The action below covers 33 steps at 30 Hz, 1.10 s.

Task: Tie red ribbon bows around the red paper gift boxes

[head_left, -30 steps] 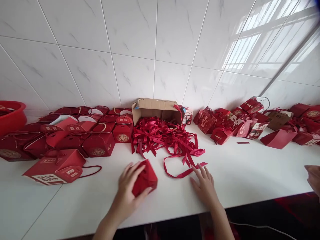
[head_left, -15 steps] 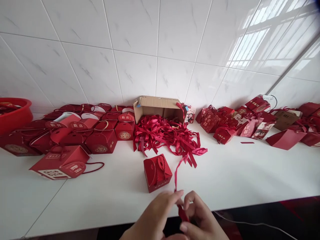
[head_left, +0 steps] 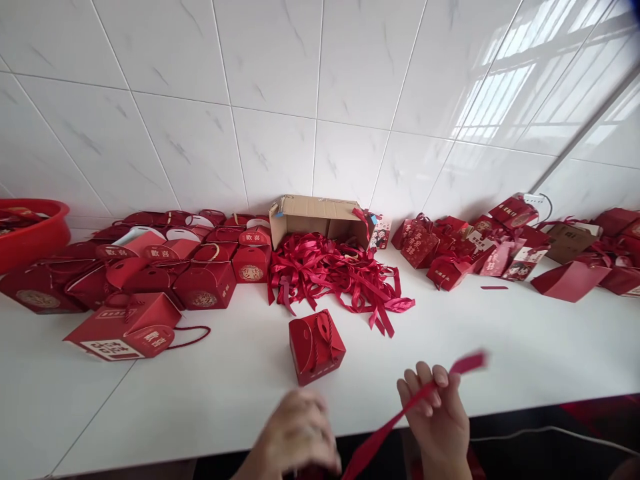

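A red ribbon (head_left: 380, 437) stretches from the bottom edge up to my right hand (head_left: 435, 413), which pinches it between thumb and fingertips near its loose end. My left hand (head_left: 297, 433) is at the table's front edge, smeared by motion, its fingers seemingly curled; whether the ribbon's lower part touches it is hidden. Just beyond my left hand stands a small red gift box (head_left: 316, 350) with twisted cord handles, upright and touched by neither hand.
A pile of red ribbons (head_left: 335, 273) spills from a cardboard box (head_left: 320, 205) on its side by the tiled wall. Several red gift boxes (head_left: 205, 283) crowd the left, near a red basin (head_left: 45, 247). More boxes (head_left: 450, 270) are grouped at right on the white table (head_left: 225, 393).
My hands have moved apart. My right hand has risen to the right with the ribbon drawn out, and my left has shifted slightly leftward. The small gift box stays put.
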### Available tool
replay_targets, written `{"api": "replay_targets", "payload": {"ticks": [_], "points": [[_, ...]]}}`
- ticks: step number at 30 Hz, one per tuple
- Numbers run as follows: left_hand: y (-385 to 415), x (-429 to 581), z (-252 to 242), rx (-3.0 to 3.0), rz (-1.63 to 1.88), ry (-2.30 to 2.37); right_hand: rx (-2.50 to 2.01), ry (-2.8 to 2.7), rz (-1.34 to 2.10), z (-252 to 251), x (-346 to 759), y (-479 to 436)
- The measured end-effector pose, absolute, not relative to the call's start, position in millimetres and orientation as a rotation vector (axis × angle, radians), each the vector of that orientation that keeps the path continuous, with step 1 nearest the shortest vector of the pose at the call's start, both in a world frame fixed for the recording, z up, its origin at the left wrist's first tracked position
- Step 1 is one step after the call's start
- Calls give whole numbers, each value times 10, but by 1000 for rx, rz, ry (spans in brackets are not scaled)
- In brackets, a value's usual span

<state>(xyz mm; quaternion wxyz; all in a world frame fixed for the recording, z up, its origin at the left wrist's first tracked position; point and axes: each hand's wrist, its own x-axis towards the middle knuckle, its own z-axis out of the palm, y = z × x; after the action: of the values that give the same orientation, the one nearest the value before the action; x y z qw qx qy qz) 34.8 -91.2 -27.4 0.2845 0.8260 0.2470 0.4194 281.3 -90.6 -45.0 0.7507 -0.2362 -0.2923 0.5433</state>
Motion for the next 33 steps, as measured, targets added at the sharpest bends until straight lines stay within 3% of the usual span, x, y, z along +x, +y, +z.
{"api": "replay_targets", "payload": {"ticks": [4,8,11,15,19,26,33], "points": [[-354,352,-29,2190,1369,1284,-644,-632,1167,-430,2950,-907],[113,538,-60,2163,1072,1583,-689,-676,1094,-485,3073,-949],[192,633,-126,2183,989,1594,-694,-694,1135,-463,3109,-942],[-123,568,41,2271,1184,1401,-763,-798,1229,-362,3115,-868],[-575,365,323,2491,829,939,-1049,-960,1251,-241,3042,-749],[-288,383,-48,2175,1091,1403,-1329,-1409,1169,-81,2698,-420],[-164,572,-275,2219,1072,1446,-1405,-1540,1182,-93,2490,-263]]}}
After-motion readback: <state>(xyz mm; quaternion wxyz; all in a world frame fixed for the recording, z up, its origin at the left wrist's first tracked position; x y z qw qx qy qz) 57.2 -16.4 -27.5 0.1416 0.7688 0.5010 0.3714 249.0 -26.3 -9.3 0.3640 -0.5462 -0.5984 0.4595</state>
